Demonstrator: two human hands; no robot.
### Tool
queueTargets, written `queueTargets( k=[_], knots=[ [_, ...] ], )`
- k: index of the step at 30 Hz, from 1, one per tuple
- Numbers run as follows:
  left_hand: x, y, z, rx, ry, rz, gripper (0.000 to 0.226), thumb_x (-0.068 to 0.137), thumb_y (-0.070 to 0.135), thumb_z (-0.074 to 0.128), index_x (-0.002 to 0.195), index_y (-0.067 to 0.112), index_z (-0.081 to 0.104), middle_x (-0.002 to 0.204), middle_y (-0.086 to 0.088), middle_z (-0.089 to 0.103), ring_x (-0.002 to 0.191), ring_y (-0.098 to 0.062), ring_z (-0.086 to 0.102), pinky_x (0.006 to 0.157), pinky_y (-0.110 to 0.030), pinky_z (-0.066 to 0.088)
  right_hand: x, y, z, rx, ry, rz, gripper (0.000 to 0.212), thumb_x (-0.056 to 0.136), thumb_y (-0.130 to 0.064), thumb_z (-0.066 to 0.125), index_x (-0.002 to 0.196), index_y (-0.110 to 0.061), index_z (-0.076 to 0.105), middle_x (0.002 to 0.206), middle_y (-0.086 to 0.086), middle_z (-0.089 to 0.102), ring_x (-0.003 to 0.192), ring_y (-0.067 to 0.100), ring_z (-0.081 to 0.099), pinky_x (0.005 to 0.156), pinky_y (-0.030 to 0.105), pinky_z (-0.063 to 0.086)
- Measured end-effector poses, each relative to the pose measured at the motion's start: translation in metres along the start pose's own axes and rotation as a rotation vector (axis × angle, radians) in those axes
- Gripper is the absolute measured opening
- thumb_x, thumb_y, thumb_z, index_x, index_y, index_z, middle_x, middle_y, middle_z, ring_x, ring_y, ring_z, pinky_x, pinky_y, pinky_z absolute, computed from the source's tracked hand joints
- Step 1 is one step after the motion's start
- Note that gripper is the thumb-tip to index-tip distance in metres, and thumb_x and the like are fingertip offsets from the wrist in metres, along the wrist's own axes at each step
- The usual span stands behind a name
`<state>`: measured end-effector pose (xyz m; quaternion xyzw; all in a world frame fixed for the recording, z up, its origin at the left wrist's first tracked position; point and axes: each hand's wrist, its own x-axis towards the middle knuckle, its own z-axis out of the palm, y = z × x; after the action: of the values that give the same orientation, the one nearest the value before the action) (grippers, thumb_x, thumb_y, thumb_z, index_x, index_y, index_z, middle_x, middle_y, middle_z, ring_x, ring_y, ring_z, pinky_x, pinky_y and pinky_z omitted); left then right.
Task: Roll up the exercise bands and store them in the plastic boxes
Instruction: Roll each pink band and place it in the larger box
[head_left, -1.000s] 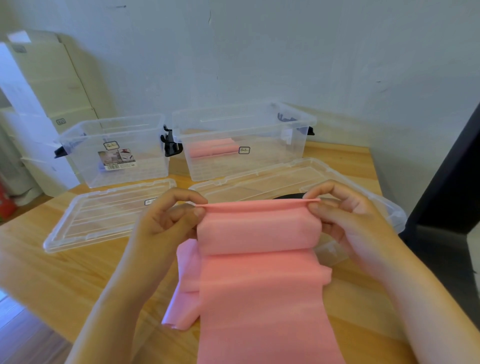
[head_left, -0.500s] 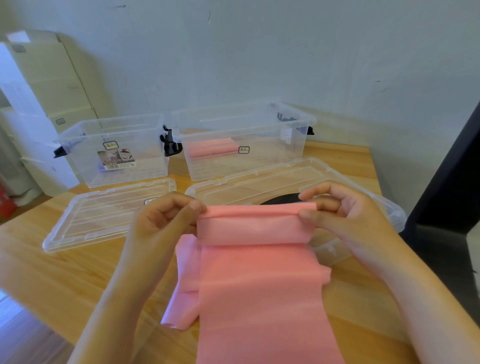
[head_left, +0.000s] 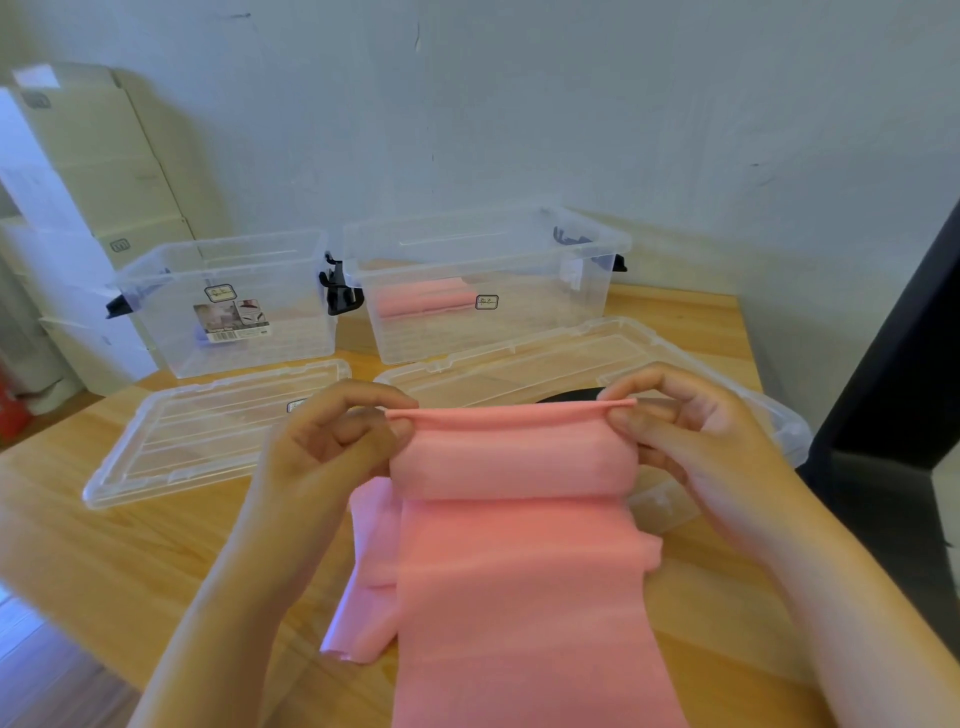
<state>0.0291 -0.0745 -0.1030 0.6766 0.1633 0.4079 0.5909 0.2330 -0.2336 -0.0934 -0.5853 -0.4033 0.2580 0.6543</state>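
Head view. Light wooden worktop against pale painted wall; stacked pale cartons at left.

Two clear plastic boxes at the back, both open:
- left clear plastic box: only a label visible.
- right clear plastic box: holds a rolled pink band.

Two clear lids lie flat in front.

Long pink exercise band drapes toward the near edge. Fingers of the left hand and right hand pinch its partly rolled top end.

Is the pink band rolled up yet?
Partly: left hand and right hand pinch the rolled top of the pink band; the rest is flat.
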Motion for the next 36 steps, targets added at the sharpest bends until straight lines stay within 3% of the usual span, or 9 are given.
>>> queueTargets(
  k=[7,10,12,15,19,26,30,34,36],
  knots=[
    [0.0009,0.0007,-0.0057,-0.102,-0.016,-0.047,0.021,0.067,0.014,0.059,0.076,0.017,0.078,0.078,-0.004,0.071,0.073,-0.014,0.065,0.067,-0.022,0.055,0.0026,0.0005,-0.0025,0.146,-0.031,0.074,0.037,0.094,-0.002,0.040,0.076,-0.009,0.071,0.078,0.004,0.069,0.073,0.014,0.065,0.066,0.021,0.055],
    [0.0002,0.0016,-0.0029,-0.014,0.008,-0.014,0.011,0.068,0.025,0.072,0.076,0.019,0.078,0.081,-0.003,0.072,0.077,-0.013,0.066,0.069,-0.022,0.055,0.0013,0.0006,-0.0024,0.044,-0.042,0.052,0.016,0.081,-0.021,0.061,0.084,-0.007,0.069,0.082,0.008,0.067,0.076,0.014,0.063,0.071,0.022,0.053],
    [0.0007,0.0001,0.0006,0.072,0.050,0.004,0.012,0.065,0.014,0.083,0.074,0.019,0.077,0.077,0.000,0.072,0.075,-0.009,0.066,0.069,-0.019,0.053,0.0005,0.0002,-0.0014,-0.029,-0.025,0.029,0.013,0.075,-0.013,0.067,0.086,-0.006,0.067,0.080,0.013,0.061,0.073,0.013,0.060,0.068,0.018,0.051],
    [0.0016,-0.0008,0.0025,0.085,0.055,-0.017,0.027,0.061,0.009,0.074,0.086,0.017,0.076,0.075,0.000,0.071,0.069,-0.008,0.064,0.069,-0.014,0.052,-0.0003,0.0003,-0.0009,-0.082,0.000,0.012,0.015,0.080,-0.001,0.066,0.094,-0.008,0.068,0.079,0.017,0.063,0.073,0.014,0.061,0.067,0.015,0.049],
    [0.0021,-0.0018,0.0007,0.131,0.057,-0.021,0.025,0.062,0.010,0.073,0.087,0.011,0.073,0.081,-0.002,0.073,0.077,-0.011,0.067,0.073,-0.015,0.053,-0.0001,-0.0009,-0.0002,-0.136,0.018,0.004,0.019,0.081,0.003,0.065,0.093,-0.011,0.072,0.088,0.004,0.074,0.080,0.007,0.067,0.075,0.017,0.051],
    [0.0001,-0.0017,0.0025,0.071,0.000,-0.077,0.005,0.082,0.018,0.067,0.087,0.018,0.068,0.070,-0.018,0.064,0.066,-0.023,0.058,0.072,-0.039,0.051,-0.0021,-0.0036,0.0016,-0.073,0.025,-0.027,0.017,0.085,-0.001,0.062,0.088,-0.013,0.073,0.075,0.000,0.071,0.069,0.007,0.065,0.068,0.018,0.053],
    [-0.0012,-0.0007,0.0006,0.005,-0.016,-0.093,0.011,0.080,0.018,0.063,0.087,0.018,0.071,0.070,-0.014,0.060,0.064,-0.019,0.058,0.064,-0.026,0.054,-0.0013,-0.0042,-0.0007,0.037,-0.006,-0.024,0.022,0.078,-0.006,0.062,0.080,-0.021,0.078,0.079,-0.001,0.072,0.075,0.008,0.066,0.067,0.019,0.054],
    [0.0008,-0.0006,-0.0003,-0.090,-0.011,-0.124,0.027,0.082,0.009,0.049,0.076,0.016,0.074,0.071,-0.010,0.063,0.065,-0.016,0.062,0.060,-0.023,0.053,-0.0008,-0.0033,-0.0054,0.094,-0.033,0.029,0.041,0.089,0.006,0.047,0.077,-0.017,0.079,0.085,0.004,0.073,0.077,0.014,0.068,0.066,0.020,0.055],
    [0.0014,-0.0002,0.0005,-0.103,-0.009,-0.120,0.027,0.084,0.016,0.049,0.072,0.018,0.074,0.072,-0.008,0.066,0.067,-0.015,0.063,0.061,-0.022,0.053,-0.0012,-0.0040,-0.0053,0.102,-0.048,0.034,0.030,0.091,-0.006,0.053,0.078,-0.015,0.078,0.086,0.007,0.074,0.078,0.016,0.069,0.065,0.021,0.055]
  ],
)
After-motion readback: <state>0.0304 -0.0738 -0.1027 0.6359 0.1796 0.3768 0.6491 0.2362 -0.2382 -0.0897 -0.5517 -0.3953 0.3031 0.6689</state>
